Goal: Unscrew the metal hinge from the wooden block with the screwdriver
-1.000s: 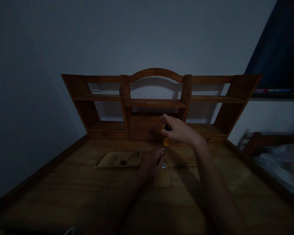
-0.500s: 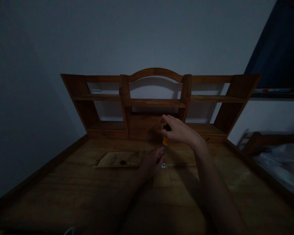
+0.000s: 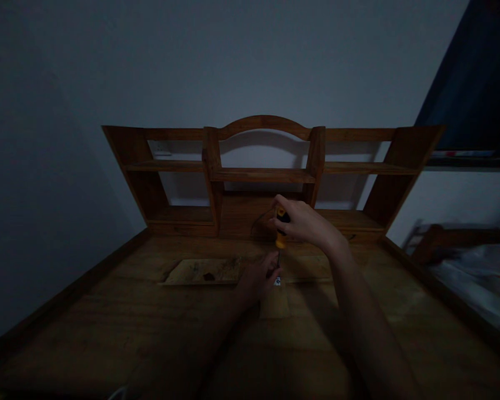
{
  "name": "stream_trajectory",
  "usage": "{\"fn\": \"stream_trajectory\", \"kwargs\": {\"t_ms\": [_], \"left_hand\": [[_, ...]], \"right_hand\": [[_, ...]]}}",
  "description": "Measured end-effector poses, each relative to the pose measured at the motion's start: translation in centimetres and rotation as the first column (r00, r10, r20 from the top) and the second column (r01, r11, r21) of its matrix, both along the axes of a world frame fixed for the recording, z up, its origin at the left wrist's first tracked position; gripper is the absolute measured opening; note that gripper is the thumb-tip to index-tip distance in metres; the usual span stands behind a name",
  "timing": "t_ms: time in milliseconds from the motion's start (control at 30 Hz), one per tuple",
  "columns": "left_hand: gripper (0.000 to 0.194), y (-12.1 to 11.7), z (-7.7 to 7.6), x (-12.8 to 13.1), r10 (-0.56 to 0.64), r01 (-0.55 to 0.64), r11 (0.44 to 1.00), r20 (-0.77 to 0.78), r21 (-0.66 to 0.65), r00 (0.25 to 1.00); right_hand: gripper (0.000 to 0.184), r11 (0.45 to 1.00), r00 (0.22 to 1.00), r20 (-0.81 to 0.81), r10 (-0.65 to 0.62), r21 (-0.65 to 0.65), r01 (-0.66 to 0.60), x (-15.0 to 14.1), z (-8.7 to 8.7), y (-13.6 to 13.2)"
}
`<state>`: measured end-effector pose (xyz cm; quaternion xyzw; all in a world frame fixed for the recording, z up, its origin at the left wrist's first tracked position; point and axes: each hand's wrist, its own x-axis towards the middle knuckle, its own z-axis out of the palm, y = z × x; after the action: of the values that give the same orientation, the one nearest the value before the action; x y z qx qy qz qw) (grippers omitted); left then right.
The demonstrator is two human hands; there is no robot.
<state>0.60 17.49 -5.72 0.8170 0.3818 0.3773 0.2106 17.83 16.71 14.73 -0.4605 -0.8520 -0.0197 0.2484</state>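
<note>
My right hand (image 3: 298,222) is closed round the handle of a screwdriver (image 3: 280,243), yellow and black, held upright with its shaft pointing down. Its tip end is over a small metal bracket (image 3: 277,281), at the joint of a short wooden piece (image 3: 274,304) and a long wooden board (image 3: 208,272). Just left of the shaft, my left hand (image 3: 258,278) has its fingers pinched together low down by the bracket. What those fingers grip is hidden. Dark stains mark the board's left part.
A wooden shelf unit (image 3: 264,175) stands at the back of the wooden desktop (image 3: 129,322), against the wall. Raised edges run along both sides. A white cord-like loop (image 3: 119,393) lies at the near edge. Clear plastic (image 3: 479,283) is at the right.
The right fingers have shifted slightly round the handle, and more of its yellow top shows. My left hand stays by the bracket.
</note>
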Motion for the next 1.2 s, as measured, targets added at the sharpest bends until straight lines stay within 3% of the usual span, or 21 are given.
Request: {"fn": "stream_trajectory", "kwargs": {"t_ms": [167, 667, 900, 1067, 1200], "left_hand": [[0.047, -0.1, 0.1, 0.2, 0.021, -0.019, 0.998, 0.023, -0.061, 1.0], [0.043, -0.5, 0.5, 0.9, 0.041, -0.012, 0.988, 0.182, -0.156, 0.982], [0.041, 0.0, -0.2, 0.9, 0.046, -0.004, 0.984, 0.233, -0.179, 0.971], [0.04, 0.1, -0.5, 1.1, 0.047, 0.007, 0.978, 0.256, -0.207, 0.965], [0.039, -0.1, -0.1, 1.1, 0.034, 0.025, 0.976, 0.27, -0.216, 0.962]], "right_hand": [[0.031, 0.998, 0.996, -0.056, 0.064, -0.003, -0.065, -0.1, -0.2, 0.1], [0.035, 0.999, 0.997, -0.061, 0.042, 0.008, -0.042, -0.1, 0.0, 0.0], [0.037, 0.999, 0.997, -0.057, 0.047, 0.004, -0.047, -0.1, -0.1, -0.1], [0.046, 0.995, 0.998, -0.054, 0.044, -0.082, -0.048, -0.4, -0.2, -0.3], [0.042, 0.993, 0.998, -0.054, 0.045, -0.111, -0.051, -0.8, 0.0, -0.5]]}}
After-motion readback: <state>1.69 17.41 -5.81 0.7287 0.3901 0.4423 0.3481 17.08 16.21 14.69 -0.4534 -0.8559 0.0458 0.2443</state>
